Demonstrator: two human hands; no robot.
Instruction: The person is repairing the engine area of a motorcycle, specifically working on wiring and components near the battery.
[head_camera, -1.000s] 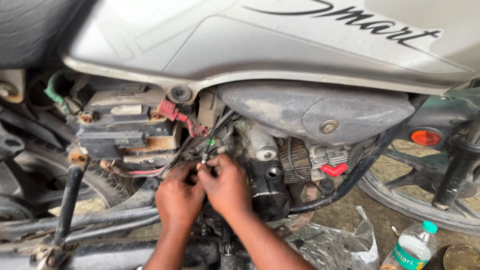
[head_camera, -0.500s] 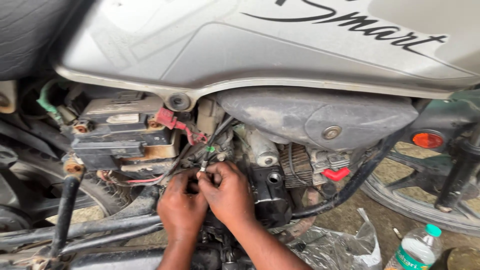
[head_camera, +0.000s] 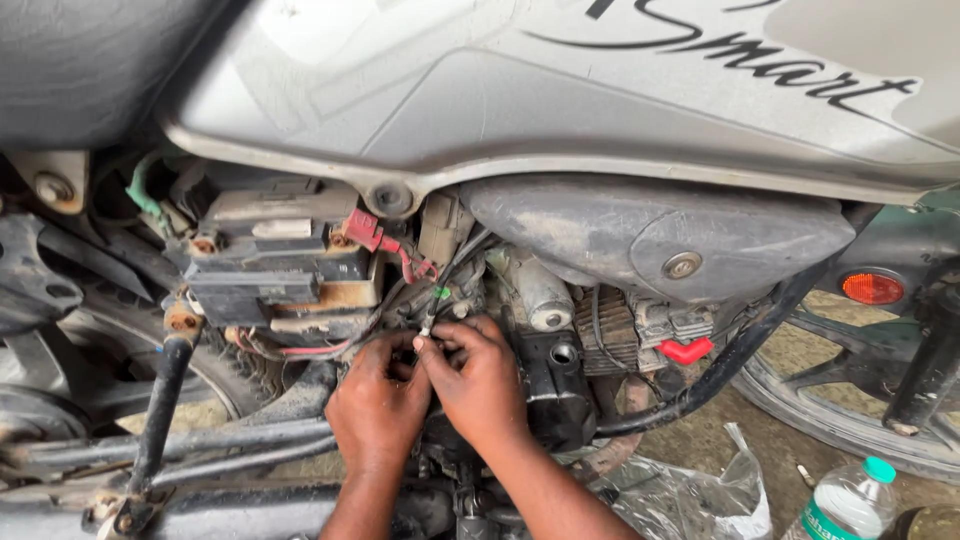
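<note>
Both hands work close together in the open side of a motorcycle, below the grey side panel (head_camera: 560, 90). My right hand (head_camera: 480, 380) pinches a thin wire (head_camera: 432, 310) with a small green connector that runs up into the wiring bundle. My left hand (head_camera: 378, 405) sits just left of it, fingers curled into the same spot and touching the right hand; what it holds is hidden. The dirty black battery (head_camera: 275, 255) with a red terminal cap (head_camera: 362, 230) lies up and left of the hands.
A dark grey air-filter cover (head_camera: 650, 235) sits to the upper right, with a red clip (head_camera: 686, 351) below it. Frame tubes (head_camera: 160, 400) run at the left. A wheel (head_camera: 860, 410), crumpled plastic bag (head_camera: 680, 495) and green-capped bottle (head_camera: 850, 500) are at the lower right.
The view has shifted slightly, so the motorcycle sits a little lower and to the right. Both hands stay on the same spot with only small finger movements.
</note>
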